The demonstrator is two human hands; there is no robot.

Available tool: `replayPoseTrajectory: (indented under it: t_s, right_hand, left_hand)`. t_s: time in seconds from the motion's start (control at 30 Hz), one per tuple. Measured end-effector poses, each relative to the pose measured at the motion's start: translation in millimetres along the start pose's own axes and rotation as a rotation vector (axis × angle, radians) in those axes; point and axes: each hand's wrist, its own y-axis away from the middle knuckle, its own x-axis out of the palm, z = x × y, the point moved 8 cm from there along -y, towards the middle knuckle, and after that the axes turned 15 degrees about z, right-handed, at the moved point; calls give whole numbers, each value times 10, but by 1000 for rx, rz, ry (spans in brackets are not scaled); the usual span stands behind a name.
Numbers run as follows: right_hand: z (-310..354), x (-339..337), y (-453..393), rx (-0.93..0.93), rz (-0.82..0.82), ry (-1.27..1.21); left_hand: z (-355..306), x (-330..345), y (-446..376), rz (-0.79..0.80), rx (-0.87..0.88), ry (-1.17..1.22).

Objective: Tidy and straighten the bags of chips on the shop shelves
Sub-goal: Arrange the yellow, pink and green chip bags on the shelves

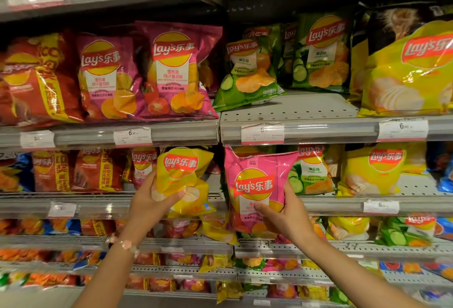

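While both hands are raised in front of the second shelf (318,206) from the top in view, each holds one bag of chips. The left hand (153,201) grips a yellow bag (182,177) from its lower left, fingers curled round the crumpled lower half, thumb across the front; the bag tilts slightly and sits in front of the shelf edge near the seam between the two shelf bays. A bracelet (123,244) with pale beads sits on the left wrist. The right hand (285,217) holds a pink bag (256,185) by its lower right corner, thumb on the front and fingers behind; the bag is upright, its top just under the price rail of the shelf above (318,132). The two held bags are near each other but apart. Just right of the pink bag, on the same shelf, stand a green bag (311,173) and a larger yellow bag (372,170). To the left stand red bags (98,170). On the shelf above: red bags at far left, two magenta bags (171,72), green cucumber bags (247,70), one leaning forward, and a big yellow bag (407,72) at right. White price tags (262,133) are clipped along the rails. Lower shelves carry mixed bags, blurred.
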Motion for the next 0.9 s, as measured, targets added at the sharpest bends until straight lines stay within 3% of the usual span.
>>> replayPoseTrajectory:
  t_s: [0.4,0.9]
  right_hand:
    - [399,805,-625,16,83,-42]
    - [579,1041,-1381,79,19,-19]
  left_hand:
    - [274,-693,634,-138,-17,16]
    - [474,-713,920,-167,-62,12]
